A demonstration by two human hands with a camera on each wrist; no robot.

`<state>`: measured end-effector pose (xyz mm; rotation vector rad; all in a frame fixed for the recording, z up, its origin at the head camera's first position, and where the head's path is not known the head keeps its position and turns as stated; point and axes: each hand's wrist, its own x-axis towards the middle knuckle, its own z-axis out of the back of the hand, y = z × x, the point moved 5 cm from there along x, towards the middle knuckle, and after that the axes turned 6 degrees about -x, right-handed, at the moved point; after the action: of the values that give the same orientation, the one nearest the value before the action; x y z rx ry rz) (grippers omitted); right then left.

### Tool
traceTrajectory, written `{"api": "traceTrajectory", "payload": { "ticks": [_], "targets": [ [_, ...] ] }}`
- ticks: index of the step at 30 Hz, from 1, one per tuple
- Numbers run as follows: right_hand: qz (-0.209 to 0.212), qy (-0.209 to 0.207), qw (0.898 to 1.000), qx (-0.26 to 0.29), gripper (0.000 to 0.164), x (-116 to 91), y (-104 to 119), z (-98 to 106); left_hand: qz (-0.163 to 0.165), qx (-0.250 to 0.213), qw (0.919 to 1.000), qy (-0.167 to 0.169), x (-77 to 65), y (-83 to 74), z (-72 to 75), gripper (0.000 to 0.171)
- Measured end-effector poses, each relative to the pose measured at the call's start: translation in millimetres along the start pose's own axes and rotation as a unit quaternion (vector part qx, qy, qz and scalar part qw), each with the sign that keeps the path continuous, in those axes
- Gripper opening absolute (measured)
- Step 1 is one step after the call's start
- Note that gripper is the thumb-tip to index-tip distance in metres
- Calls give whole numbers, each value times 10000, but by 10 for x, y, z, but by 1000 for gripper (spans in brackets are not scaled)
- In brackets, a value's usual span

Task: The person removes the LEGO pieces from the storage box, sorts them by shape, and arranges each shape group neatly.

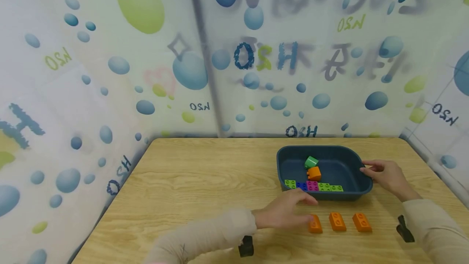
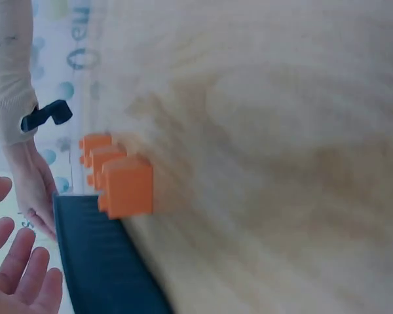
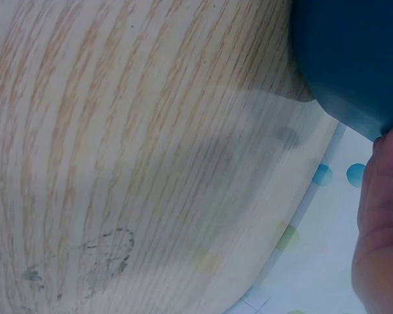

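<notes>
A dark blue rectangular tray [image 1: 346, 172] sits on the table, and my right hand [image 1: 386, 176] grips its right end at the rim. In the right wrist view, the right fingers [image 3: 383, 190] meet the tray's edge. My left hand [image 1: 283, 211] hovers before the tray's near left side, fingers spread and holding nothing; its thumb overlaps the leftmost of three orange toy building blocks [image 1: 316, 226]. The middle orange block [image 1: 337, 221] and the right one [image 1: 362, 222] stand beside it in a row. In the left wrist view, the left fingers [image 2: 19, 261] are loosely bent and apart from the blocks.
Inside the tray lie a green block [image 1: 311, 162] and an orange block [image 1: 314, 173] on its side. Several studded blocks, light green, blue and magenta [image 1: 312, 186], line its near wall. The wooden table [image 1: 205, 174] ends at patterned curtains [image 1: 227, 93] behind and at both sides.
</notes>
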<state>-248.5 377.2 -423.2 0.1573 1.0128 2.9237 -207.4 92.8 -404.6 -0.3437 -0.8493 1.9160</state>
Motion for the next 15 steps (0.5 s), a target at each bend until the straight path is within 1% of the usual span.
{"api": "traceTrajectory", "payload": {
  "ticks": [3,7,10,12,15],
  "targets": [
    [24,-25,10000,-42,52,-2,-8,5,-76,153,9998,-111,23,-19,101,31],
    [58,-35,10000,-66,52,-1,-14,6,-125,543,9982,-223,78,-8,213,32],
    [73,-38,9999,-65,51,1,-10,4,-87,802,9962,-332,139,18,277,30],
    [81,-41,9999,-52,51,2,-5,4,-28,875,9954,-393,186,37,310,29],
    [85,-38,9999,-42,51,1,4,2,133,799,9956,-467,260,68,349,28]
  ]
}}
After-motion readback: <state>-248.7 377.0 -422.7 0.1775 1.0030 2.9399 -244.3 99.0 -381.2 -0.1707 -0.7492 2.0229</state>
